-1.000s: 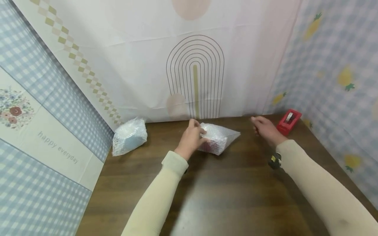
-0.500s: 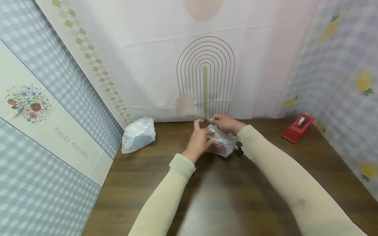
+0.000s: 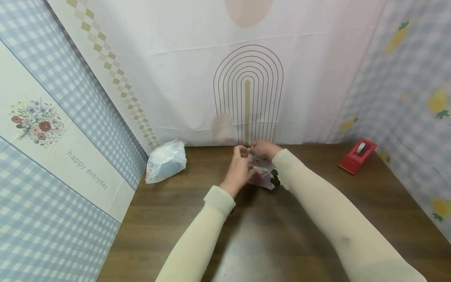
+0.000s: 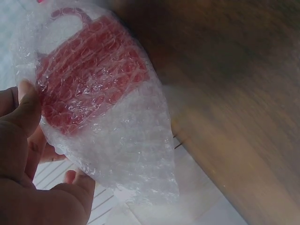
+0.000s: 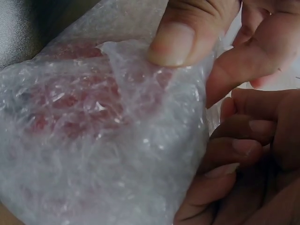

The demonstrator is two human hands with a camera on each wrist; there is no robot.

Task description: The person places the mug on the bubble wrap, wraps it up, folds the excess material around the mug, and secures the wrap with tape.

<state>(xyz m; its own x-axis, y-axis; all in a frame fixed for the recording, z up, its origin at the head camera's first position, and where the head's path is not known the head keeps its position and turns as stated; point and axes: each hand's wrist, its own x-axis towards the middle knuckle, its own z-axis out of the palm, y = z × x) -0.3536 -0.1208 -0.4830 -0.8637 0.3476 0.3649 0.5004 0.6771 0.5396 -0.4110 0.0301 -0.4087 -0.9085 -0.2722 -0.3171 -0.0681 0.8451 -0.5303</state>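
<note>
A red mug [image 4: 93, 75] with a looped handle shows through its bubble wrap [image 4: 136, 140] in the left wrist view. In the head view the bundle is at the back middle of the table, partly behind both hands. My left hand [image 3: 237, 172] grips its left side, with the thumb [image 5: 176, 42] on the front of the wrap in the right wrist view. My right hand [image 3: 266, 150] reaches over the bundle's top to the far left end. Its curled fingers [image 5: 229, 164] are at the wrap's edge, pinching a small clear piece of tape, mostly hidden there.
Another bubble-wrapped bundle [image 3: 167, 162], pale blue inside, lies at the back left of the wooden table [image 3: 253, 235]. A red tape dispenser [image 3: 357, 156] stands at the back right. Cloth-covered walls [image 3: 190, 70] close off the back and sides.
My right hand has come left from beside the tape dispenser to the wrapped mug, then slightly lower and closer to my left hand. The left hand keeps its grip; the view has shifted slightly.
</note>
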